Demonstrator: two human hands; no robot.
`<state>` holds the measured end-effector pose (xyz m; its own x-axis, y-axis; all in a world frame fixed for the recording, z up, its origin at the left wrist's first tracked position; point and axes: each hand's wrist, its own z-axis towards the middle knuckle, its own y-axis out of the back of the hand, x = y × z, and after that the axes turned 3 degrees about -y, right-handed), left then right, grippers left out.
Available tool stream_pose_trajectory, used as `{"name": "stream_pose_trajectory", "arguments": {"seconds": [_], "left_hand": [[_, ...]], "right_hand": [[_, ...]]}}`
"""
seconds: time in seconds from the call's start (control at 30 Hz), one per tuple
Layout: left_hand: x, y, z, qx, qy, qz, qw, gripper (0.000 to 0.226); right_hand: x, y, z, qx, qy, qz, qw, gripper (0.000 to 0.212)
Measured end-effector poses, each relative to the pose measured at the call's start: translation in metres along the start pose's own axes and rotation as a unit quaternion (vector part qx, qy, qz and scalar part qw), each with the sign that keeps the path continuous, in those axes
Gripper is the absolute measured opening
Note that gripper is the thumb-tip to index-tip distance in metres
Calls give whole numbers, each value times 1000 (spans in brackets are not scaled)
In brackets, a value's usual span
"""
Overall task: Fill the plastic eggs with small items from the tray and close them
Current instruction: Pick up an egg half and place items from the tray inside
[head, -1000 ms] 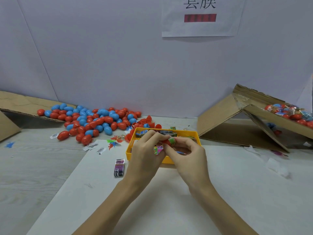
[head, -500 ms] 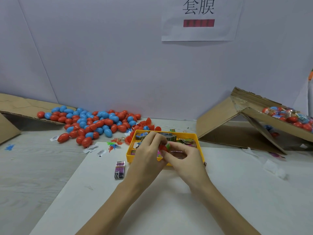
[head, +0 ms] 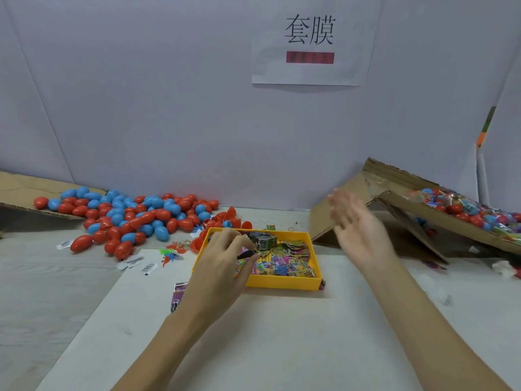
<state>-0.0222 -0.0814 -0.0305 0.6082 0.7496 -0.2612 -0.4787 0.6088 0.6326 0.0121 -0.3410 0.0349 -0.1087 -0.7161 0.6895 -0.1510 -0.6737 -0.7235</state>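
Curled over the near left corner of the yellow tray (head: 282, 283), our left hand (head: 222, 266) has its fingers bent down among the small items (head: 284, 259), though we cannot tell whether anything is pinched between them (the knuckles hide the fingertips). Our right hand (head: 358, 227) is empty and blurred, fingers spread and nearly straight, raised in the air to the right of the tray and clear of it. We see the tray sitting on a white sheet (head: 267, 342), its floor covered with bright printed packets and a dark roll (head: 263, 239) toward its far side. Just left of the tray's near corner a purple packet (head: 178, 296) lies on the sheet, and a few white labels (head: 138, 263) and small coloured plastic bits (head: 172, 253) are scattered farther left. Open red egg halves (head: 225, 220) crowd the tray's far left corner. Beyond and left of the tray, closed red and blue plastic eggs (head: 135, 215) spread in a loose heap, some spilling off a flat cardboard flap (head: 25, 190). To the right of the tray stands a tilted cardboard box (head: 394, 193) holding more eggs (head: 473, 211) mixed with shiny wrapping. Behind the tray, on the wall, hangs a paper sign (head: 310, 43) with two printed characters and a red bar.
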Motion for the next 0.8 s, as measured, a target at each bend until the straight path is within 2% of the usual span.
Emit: {"name": "stream_pose_trajectory", "arguments": {"seconds": [0.13, 0.2, 0.23, 0.27, 0.37, 0.43, 0.5, 0.6, 0.67, 0.73, 0.8], "left_hand": [[8, 6, 0, -1, 16, 11, 1000, 11], [15, 9, 0, -1, 42, 10, 999, 10], [19, 10, 0, -3, 59, 3, 998, 9], [24, 11, 0, -8, 79, -6, 997, 8], [41, 9, 1, -50, 154, -29, 986, 9], [57, 10, 3, -89, 225, -28, 970, 12], [77, 14, 9, -73, 296, 35, 952, 19], [107, 19, 17, 67, 357, 183, 913, 35], [122, 20, 22, 145, 361, 216, 896, 39], [132, 19, 24, 174, 351, 221, 893, 38], [138, 19, 25, 168, 344, 209, 900, 35]], "right_hand": [[-52, 4, -21, 69, -56, -78, 993, 26], [-71, -1, -30, 97, -53, -183, 977, 25], [-79, -2, -33, 107, -24, -253, 961, 24], [-84, -2, -35, 114, 22, -331, 937, 23], [-100, 2, -42, 128, 157, -530, 823, 18], [-109, 4, -46, 129, 224, -601, 757, 18], [-115, 4, -47, 129, 267, -625, 722, 19], [-116, 2, -46, 127, 278, -630, 714, 19], [-116, 2, -46, 127, 271, -630, 717, 18], [-115, 2, -47, 125, 267, -625, 723, 18], [-114, 3, -47, 120, 266, -620, 728, 17]]}}
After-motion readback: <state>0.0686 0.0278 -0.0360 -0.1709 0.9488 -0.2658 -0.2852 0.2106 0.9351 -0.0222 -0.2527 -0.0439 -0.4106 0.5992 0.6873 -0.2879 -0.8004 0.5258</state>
